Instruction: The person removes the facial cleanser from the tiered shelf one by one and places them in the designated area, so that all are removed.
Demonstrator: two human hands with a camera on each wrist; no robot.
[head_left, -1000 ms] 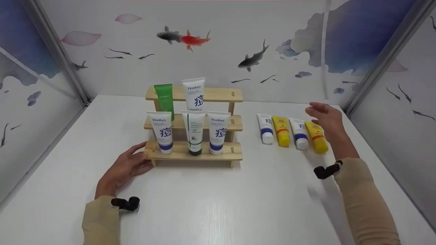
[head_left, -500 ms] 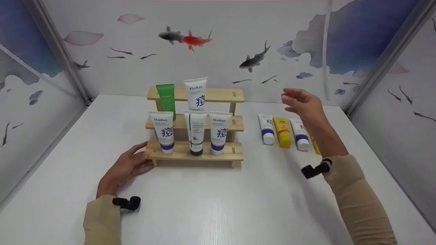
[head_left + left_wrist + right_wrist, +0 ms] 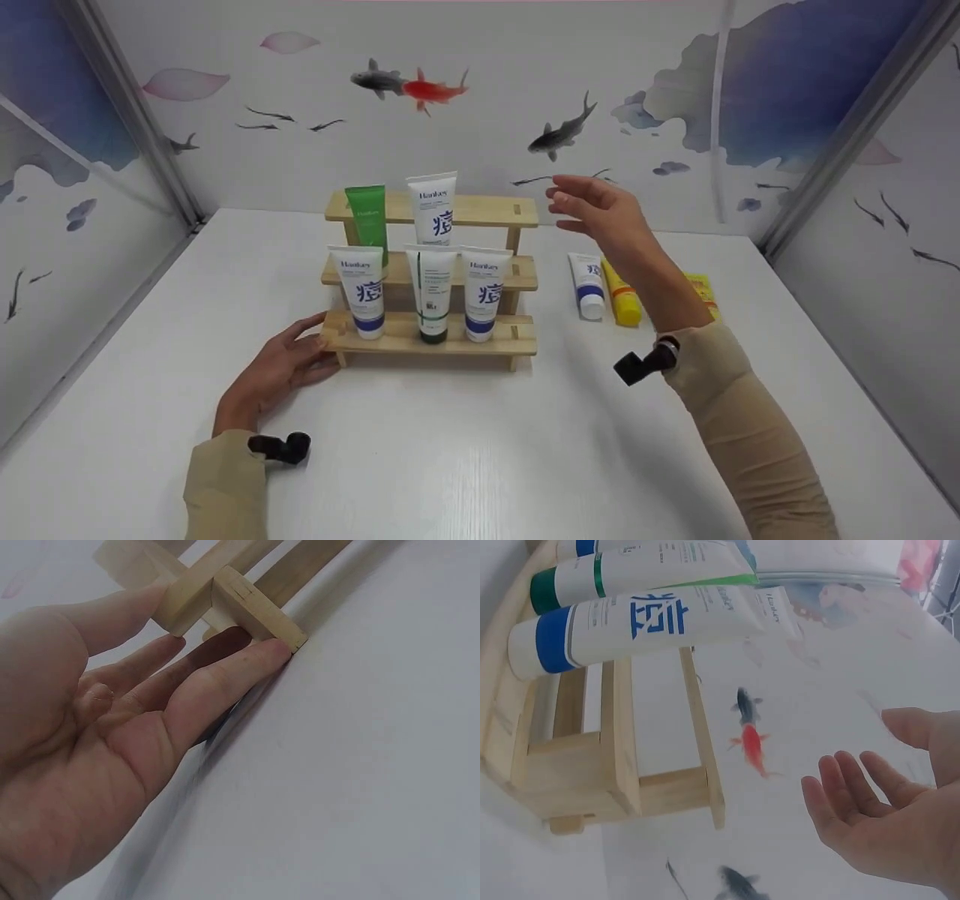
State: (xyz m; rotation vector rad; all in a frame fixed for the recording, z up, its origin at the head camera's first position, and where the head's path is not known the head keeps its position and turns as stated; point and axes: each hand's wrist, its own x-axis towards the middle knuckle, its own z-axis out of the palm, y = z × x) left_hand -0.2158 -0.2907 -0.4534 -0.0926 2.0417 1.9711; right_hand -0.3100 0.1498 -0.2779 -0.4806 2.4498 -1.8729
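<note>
A three-tier wooden display rack [image 3: 491, 210] stands on the white table. My left hand [image 3: 281, 367] grips its lower left end; in the left wrist view the thumb lies at the shelf end, with fingers against the leg. On the front shelf stand a white-and-blue tube [image 3: 358, 285], a white tube with dark green cap [image 3: 430, 292] and another white-and-blue tube [image 3: 484, 289]. Behind them are a green tube [image 3: 366, 214] and a white tube [image 3: 430, 202]. My right hand [image 3: 600, 214], holding nothing, is raised right of the rack with fingers loosely bent.
Right of the rack lie a white-and-blue tube [image 3: 588, 289] and a yellow tube [image 3: 622, 300]. Another yellow tube [image 3: 705, 292] shows past my right forearm, which hides the white tube between. A wall [image 3: 480, 135] with painted fish closes off the back.
My right hand has moved left from over the rightmost yellow tube toward the rack, its forearm now covering part of the lying tubes. The left hand stays on the rack.
</note>
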